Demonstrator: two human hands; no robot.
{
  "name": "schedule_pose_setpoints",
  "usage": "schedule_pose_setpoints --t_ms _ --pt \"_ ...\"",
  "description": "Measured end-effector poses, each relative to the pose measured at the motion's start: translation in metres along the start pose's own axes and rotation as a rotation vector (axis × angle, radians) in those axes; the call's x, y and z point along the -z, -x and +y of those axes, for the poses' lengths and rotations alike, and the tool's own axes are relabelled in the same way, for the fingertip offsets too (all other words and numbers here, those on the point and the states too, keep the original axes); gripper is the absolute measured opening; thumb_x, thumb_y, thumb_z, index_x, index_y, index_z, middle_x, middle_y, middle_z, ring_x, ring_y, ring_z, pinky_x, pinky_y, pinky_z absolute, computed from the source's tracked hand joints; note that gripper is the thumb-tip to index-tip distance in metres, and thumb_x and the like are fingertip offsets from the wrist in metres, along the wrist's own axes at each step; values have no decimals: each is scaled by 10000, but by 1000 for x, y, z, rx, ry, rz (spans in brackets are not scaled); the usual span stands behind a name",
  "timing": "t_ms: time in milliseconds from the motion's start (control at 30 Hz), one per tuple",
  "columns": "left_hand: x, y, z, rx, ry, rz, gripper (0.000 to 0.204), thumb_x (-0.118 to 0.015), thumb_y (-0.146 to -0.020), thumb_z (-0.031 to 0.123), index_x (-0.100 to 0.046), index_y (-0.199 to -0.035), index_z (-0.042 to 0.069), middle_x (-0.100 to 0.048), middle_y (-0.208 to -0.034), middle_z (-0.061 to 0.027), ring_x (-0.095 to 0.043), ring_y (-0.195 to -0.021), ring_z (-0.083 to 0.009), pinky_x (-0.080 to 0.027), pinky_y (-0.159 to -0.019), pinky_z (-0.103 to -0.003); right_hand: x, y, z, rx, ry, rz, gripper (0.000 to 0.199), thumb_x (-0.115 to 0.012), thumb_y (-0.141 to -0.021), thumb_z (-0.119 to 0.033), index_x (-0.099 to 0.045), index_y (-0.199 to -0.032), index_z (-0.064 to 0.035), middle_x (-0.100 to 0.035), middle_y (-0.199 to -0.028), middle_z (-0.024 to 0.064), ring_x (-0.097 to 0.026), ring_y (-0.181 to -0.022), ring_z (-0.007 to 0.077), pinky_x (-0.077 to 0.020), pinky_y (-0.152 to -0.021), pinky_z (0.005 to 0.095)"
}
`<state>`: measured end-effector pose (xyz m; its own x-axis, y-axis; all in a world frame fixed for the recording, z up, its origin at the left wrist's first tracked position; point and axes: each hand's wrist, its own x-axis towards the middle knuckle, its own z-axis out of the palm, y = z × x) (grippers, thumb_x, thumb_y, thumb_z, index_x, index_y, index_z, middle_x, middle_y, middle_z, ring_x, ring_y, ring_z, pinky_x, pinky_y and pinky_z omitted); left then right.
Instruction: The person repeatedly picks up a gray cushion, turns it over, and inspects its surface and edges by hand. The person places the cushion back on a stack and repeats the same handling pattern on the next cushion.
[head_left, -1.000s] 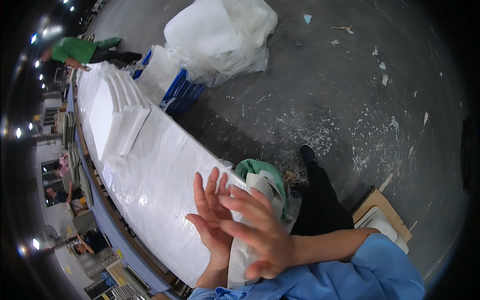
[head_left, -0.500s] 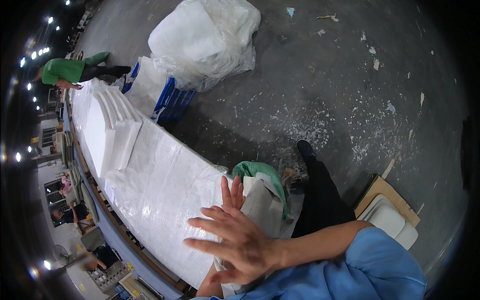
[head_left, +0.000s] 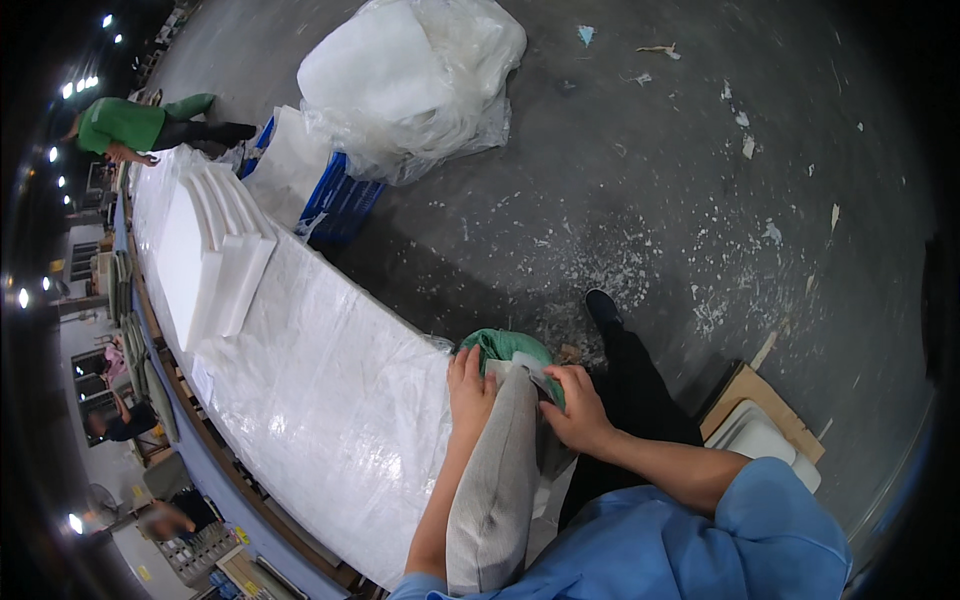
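Note:
A grey fabric cushion (head_left: pixel 490 505) stands on edge against my body, its narrow end pointing away from me. My left hand (head_left: pixel 470 395) lies along the left side of its far end, fingers stretched out. At the right of that end, my right hand (head_left: pixel 580 410) has fingers and thumb closed on the edge of the cushion's cover. A pale flap (head_left: pixel 535 370) shows beside the right fingertips; what it belongs to is hard to tell. Just beyond both hands sits a green sack (head_left: pixel 508 345), partly hidden by the cushion.
A plastic-covered table (head_left: pixel 330 400) runs along my left, bearing a stack of white foam slabs (head_left: pixel 215 255). Beyond are a blue crate (head_left: pixel 340 205) and a big plastic-wrapped white bundle (head_left: pixel 400 80). A person in green (head_left: pixel 125 125) stands far left. White pieces on cardboard (head_left: pixel 760 440) lie right.
My right hand has moved from above the left hand, fingers spread, over to the cushion's right side and closed on the cover. The left hand and more of the cushion now show.

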<state>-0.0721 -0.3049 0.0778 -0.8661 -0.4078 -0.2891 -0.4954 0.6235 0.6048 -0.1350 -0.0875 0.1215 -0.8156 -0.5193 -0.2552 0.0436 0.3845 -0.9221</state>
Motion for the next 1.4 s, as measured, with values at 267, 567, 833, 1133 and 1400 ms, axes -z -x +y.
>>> schedule_pose_setpoints --t_ms 267,567,833,1133,1400 --pt "-16 -33 -12 -35 -129 -262 246 -729 -914 153 -693 -1119 22 -702 -1152 -197 -630 -1223 -393 -476 -1061 -475 -38 -26 56 -394 -120 80 185 -646 -1004 -198 -670 -1020 -16 -646 -815 92 -600 -783 220 -488 -790 342" --pt "-5 -21 16 -43 116 -271 216 -633 -952 71 -764 -1123 69 -699 -940 -185 -693 -880 -370 -545 -823 -445 -64 -45 70 -615 -302 192 329 -547 -1064 -330 -644 -1109 -18 -708 -1053 192 -684 -993 341 -509 -875 437" --pt "-10 -47 10 151 -121 -598 322 -628 -925 166 -752 -1216 100 -718 -1151 -265 -696 -1110 -391 -538 -944 -444 -70 -47 68 -584 -349 161 371 -553 -1057 -324 -689 -1084 21 -724 -1049 186 -691 -1007 312 -506 -901 403" --pt "-37 -17 -9 500 357 -269 315 -683 -960 212 -720 -1159 -28 -754 -972 -162 -708 -938 -244 -523 -876 -356 -94 -60 119 -1039 -729 347 411 -556 -1064 -325 -709 -1174 41 -734 -1171 198 -688 -1088 300 -510 -929 396" --pt "-55 -30 -2 389 130 -146 282 -657 -969 256 -740 -1086 13 -749 -1007 -245 -734 -988 -392 -547 -872 -452 -63 -83 84 -988 -312 124 515 -760 -928 -362 -689 -1183 80 -720 -1170 189 -713 -1027 283 -548 -851 430"
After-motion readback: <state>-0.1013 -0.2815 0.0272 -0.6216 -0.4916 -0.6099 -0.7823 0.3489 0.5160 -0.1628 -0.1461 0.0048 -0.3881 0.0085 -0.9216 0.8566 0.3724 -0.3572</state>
